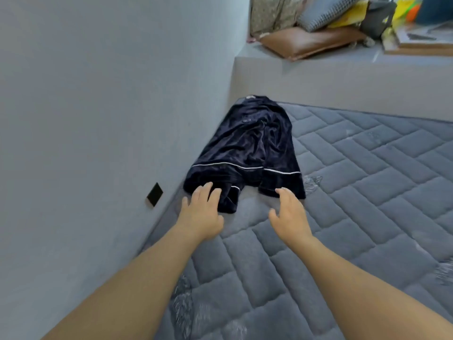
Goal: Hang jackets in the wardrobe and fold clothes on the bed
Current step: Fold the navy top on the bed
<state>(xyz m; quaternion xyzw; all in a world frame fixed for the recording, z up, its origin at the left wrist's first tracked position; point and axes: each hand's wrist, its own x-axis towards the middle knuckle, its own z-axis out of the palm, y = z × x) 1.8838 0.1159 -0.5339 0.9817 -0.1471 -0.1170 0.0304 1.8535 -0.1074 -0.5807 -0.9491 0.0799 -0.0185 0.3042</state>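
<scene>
A dark navy velvet garment (247,148) with thin white piping lies rumpled on the grey quilted bed (355,192), close to the left wall. My left hand (199,212) reaches to its near left hem, fingers straight and resting on the fabric edge. My right hand (289,212) hovers just short of the near right hem, fingers relaxed and spread, holding nothing.
A grey wall (98,119) runs along the bed's left side with a black plate (154,194) low on it. Behind the bed a grey ledge (318,77) carries a brown cushion (304,42), patterned pillows (318,15) and assorted items.
</scene>
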